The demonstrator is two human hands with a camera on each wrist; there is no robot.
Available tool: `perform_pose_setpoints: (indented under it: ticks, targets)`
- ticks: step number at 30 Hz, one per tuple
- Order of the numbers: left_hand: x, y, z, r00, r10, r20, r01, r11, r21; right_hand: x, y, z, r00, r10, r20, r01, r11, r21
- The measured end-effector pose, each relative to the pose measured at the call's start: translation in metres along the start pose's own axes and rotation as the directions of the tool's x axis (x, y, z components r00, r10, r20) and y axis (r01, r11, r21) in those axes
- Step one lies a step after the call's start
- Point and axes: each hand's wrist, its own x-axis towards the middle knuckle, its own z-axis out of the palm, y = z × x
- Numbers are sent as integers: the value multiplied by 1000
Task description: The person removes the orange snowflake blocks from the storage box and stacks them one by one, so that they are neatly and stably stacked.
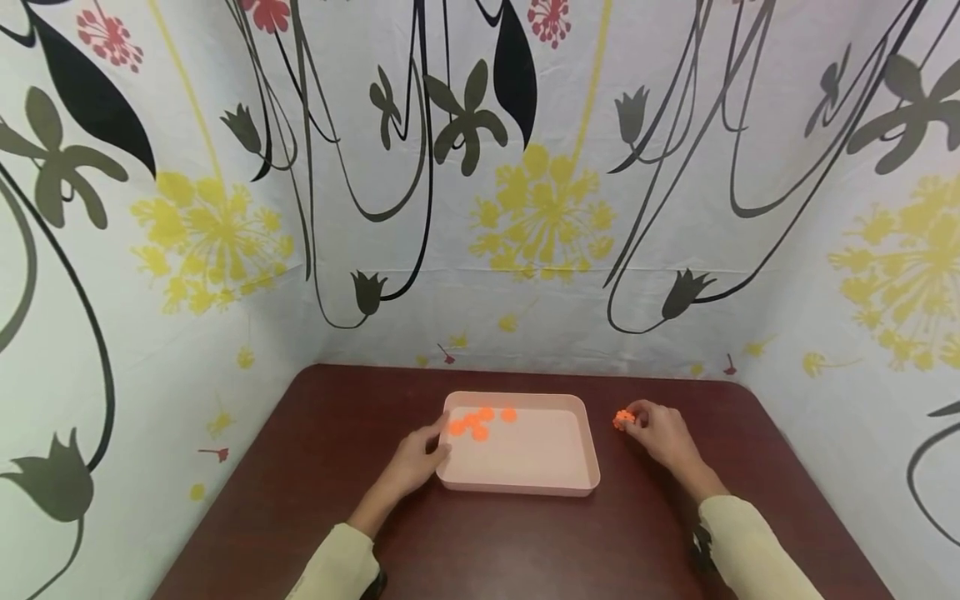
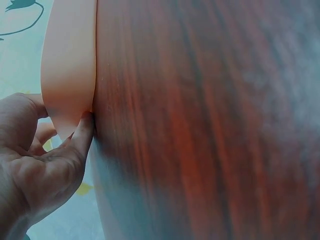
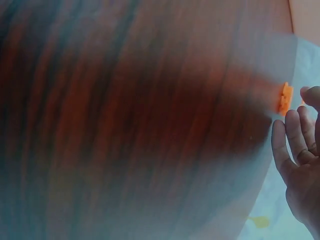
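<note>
Left hand on tray's left side, right hand at an orange cluster

Far left: patterned cloth (image 1: 225,350), printed with flowers and stems, hangs beside the tabletop (image 1: 540,542) and runs on behind its far edge to the right side. Tabletop dark reddish brown, wood-grained, far corners rounded.

Next, a pale left sleeve (image 1: 337,562) coming in over the near edge. Beyond it the left hand (image 1: 411,460), clamped on the pink tray (image 1: 528,462) by its left wall; the left wrist view has thumb and finger at opposite edges of that wall.

Tray lies flat, closer to the tabletop's far edge than its near one. Inside, orange pieces (image 1: 480,432) gather toward the tray's far left corner, some touching or overlapping; one sits a little to the right of the others, by the far wall.

Past the tray's right edge, just beside it, a knobbly orange cluster (image 1: 622,419), on the side toward the tabletop's far right corner. Right hand (image 1: 663,433) there, thumb and fingertips drawn in around its right end. Whether they pinch it, I cannot tell. Last, the pale right sleeve (image 1: 753,542), reaching in over the tabletop's near right part.
</note>
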Motion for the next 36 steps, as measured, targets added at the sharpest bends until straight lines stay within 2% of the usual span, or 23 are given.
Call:
perform_pose_setpoints:
  ticks: [8,17,30,36]
  targets:
    - [0,1,1,1000,-17,-8,17,1000,-4,-2,1,1,1000,13,16,-13,1000,-4]
    - [1,3,3,998,-59,-10,59,998,-8,1,2,3,1000,-10,22,11,999,-43]
    - [1,2,3,998,-58,-9,57,998,-16,0,1,4,999,5,43,-3,999,-47]
    - [0,1,2,999,-51,1,51,999,-20,-3,-15,2,1000,3,-19,-4,998,-66]
